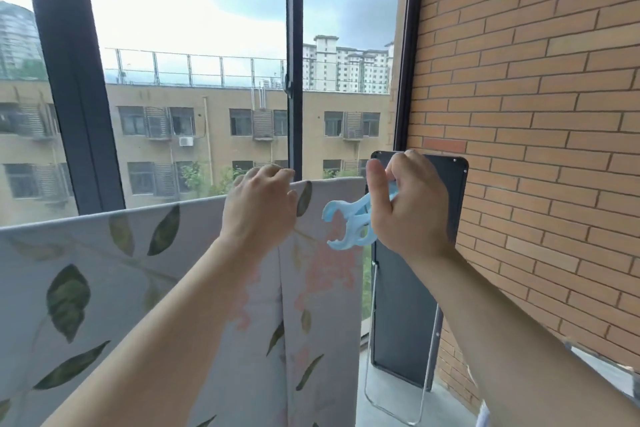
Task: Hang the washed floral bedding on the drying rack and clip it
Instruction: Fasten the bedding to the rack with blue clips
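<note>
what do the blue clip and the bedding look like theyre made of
The blue clip looks like moulded plastic: uniform pale blue, smooth, faintly glossy curved jaws. The floral bedding looks like thin woven fabric, probably cotton or a blend: matte, printed leaves and pink flowers, with soft vertical folds where it hangs.

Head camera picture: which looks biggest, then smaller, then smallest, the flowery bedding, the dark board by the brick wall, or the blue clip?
1. Flowery bedding, by far the largest.
2. Dark board, though it stands farther away, so it may really be bigger than it looks.
3. Blue clip, smallest, held in the right hand.
</note>
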### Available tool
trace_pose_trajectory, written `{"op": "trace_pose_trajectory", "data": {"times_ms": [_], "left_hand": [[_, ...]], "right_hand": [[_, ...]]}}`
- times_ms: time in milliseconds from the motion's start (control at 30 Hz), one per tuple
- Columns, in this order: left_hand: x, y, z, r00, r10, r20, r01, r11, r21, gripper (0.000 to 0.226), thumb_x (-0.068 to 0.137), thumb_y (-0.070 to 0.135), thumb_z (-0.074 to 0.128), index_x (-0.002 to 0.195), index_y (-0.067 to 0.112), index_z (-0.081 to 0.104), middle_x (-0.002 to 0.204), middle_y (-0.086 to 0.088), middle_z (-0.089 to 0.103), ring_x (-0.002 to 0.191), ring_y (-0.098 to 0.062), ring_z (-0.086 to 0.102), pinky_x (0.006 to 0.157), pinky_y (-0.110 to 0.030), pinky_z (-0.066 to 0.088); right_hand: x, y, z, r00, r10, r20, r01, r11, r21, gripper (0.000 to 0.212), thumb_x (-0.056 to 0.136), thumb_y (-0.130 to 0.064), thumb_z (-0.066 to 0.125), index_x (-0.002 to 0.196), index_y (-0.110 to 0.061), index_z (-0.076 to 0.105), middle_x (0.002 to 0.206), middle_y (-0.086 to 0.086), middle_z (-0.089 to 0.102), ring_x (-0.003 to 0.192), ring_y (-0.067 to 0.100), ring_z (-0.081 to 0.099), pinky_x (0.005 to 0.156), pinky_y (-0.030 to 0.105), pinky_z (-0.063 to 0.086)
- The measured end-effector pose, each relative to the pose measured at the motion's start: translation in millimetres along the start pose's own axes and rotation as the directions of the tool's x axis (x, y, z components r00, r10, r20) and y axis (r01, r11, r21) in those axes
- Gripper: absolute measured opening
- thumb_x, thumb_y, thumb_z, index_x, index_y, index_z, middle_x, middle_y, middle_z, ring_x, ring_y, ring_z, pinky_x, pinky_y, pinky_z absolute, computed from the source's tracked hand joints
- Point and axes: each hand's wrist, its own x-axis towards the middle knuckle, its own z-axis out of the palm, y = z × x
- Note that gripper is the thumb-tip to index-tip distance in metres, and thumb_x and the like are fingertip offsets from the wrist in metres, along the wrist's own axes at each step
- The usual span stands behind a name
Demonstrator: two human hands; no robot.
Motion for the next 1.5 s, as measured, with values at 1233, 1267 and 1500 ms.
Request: {"op": "trace_pose_trajectory", "data": {"times_ms": [1233,1267,1500], "left_hand": [[27,-12,30,0.995,-0.057,-0.079,0.055,0.998,-0.024,0.003,0.087,0.019,0.056,0.088,0.017,0.053,0.073,0.002,0.061,0.066,-0.027,0.055,0.058,-0.035,0.046],[28,-11,31,0.996,-0.045,-0.071,0.045,0.999,-0.004,0.003,0.088,0.020,0.054,0.086,0.018,0.053,0.072,0.002,0.061,0.065,-0.027,0.056,0.058,-0.035,0.047],[25,-6,31,0.998,-0.055,-0.038,0.056,0.998,0.018,0.009,0.089,0.017,0.047,0.083,0.017,0.054,0.070,0.000,0.062,0.064,-0.028,0.056,0.058,-0.041,0.050]], "right_hand": [[108,-8,154,0.637,-0.193,0.746,0.181,0.979,0.099,0.072,0.089,-0.077,0.031,0.057,-0.016,0.048,0.055,-0.003,0.052,0.054,0.016,0.056,0.066,0.032,0.052],[108,-5,154,0.636,-0.204,0.744,0.186,0.977,0.109,0.073,0.088,-0.080,0.029,0.055,-0.017,0.045,0.053,-0.004,0.049,0.051,0.015,0.052,0.064,0.031,0.052],[92,8,140,0.761,-0.250,0.598,0.193,0.968,0.159,0.077,0.087,-0.084,0.025,0.110,-0.027,0.072,0.116,-0.007,0.072,0.109,0.017,0.065,0.090,0.037,0.051]]}}
